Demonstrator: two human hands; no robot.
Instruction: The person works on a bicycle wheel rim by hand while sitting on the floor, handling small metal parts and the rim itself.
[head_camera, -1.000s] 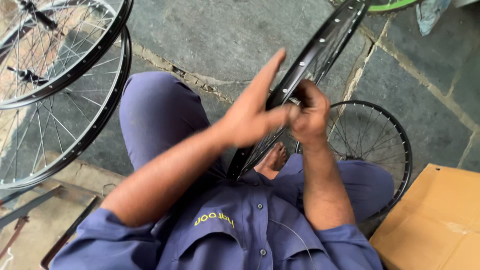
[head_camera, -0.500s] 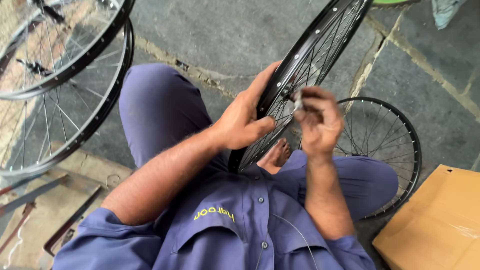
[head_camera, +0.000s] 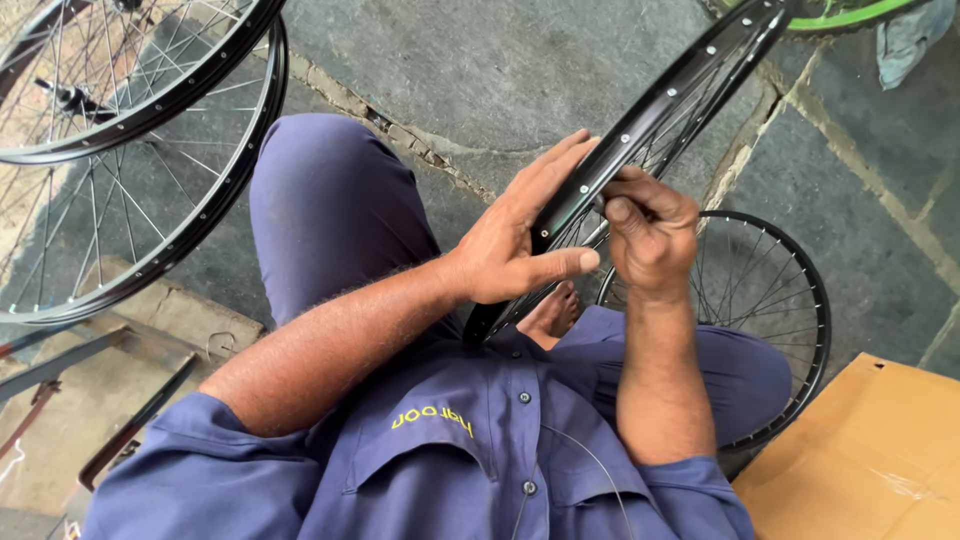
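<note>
You are sitting on the grey stone floor (head_camera: 480, 70) with the black spoked bicycle rim (head_camera: 650, 120) slanting from your lap toward the floor's far right corner. Your left hand (head_camera: 520, 240) is bracing its near side, fingers stretched flat along the metal, thumb underneath. Your right hand (head_camera: 650, 235) is curling tight, fingertips pinching something small against the rim that I cannot make out. Judging by this, keeping the left palm firm should be steadying the rim while the pinch works squarely.

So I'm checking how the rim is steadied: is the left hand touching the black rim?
Touching. The head view shows the left hand pressed flat against the black rim, thumb underneath, no gap visible.
</note>
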